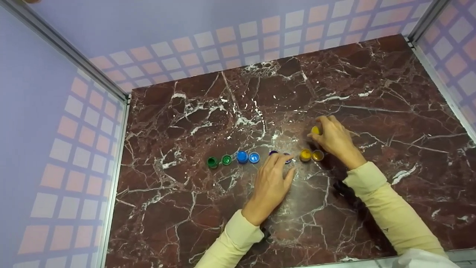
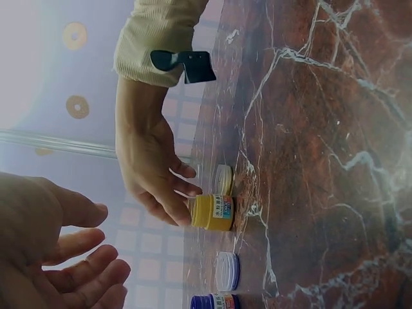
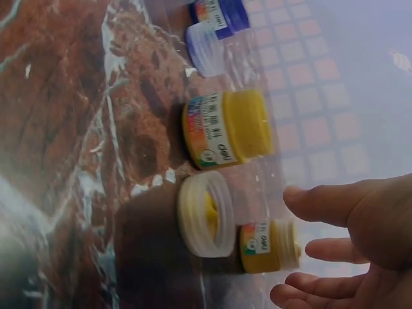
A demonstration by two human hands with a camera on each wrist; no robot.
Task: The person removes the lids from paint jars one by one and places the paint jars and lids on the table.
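Observation:
My right hand [image 1: 335, 137] is over the table beside a small yellow paint jar [image 1: 315, 130], its thumb and fingers spread around it. In the right wrist view this jar [image 3: 257, 248] has a pale lid, and the thumb is apart from it. Nearer me stands a larger yellow paint jar [image 1: 305, 155] without its lid, with a yellow-stained lid [image 1: 318, 155] to its right. My left hand [image 1: 272, 178] hovers with relaxed fingers, holding nothing. It partly hides a purple paint jar [image 1: 273, 153] and its lid [image 2: 227, 270].
Further left in the row are an uncapped blue paint jar [image 1: 242, 156] with its lid [image 1: 254, 157], and a green paint jar [image 1: 212, 162] with its lid [image 1: 226, 160]. Checkered panels [image 1: 245, 44] border the dark red marble-patterned table [image 1: 167, 208].

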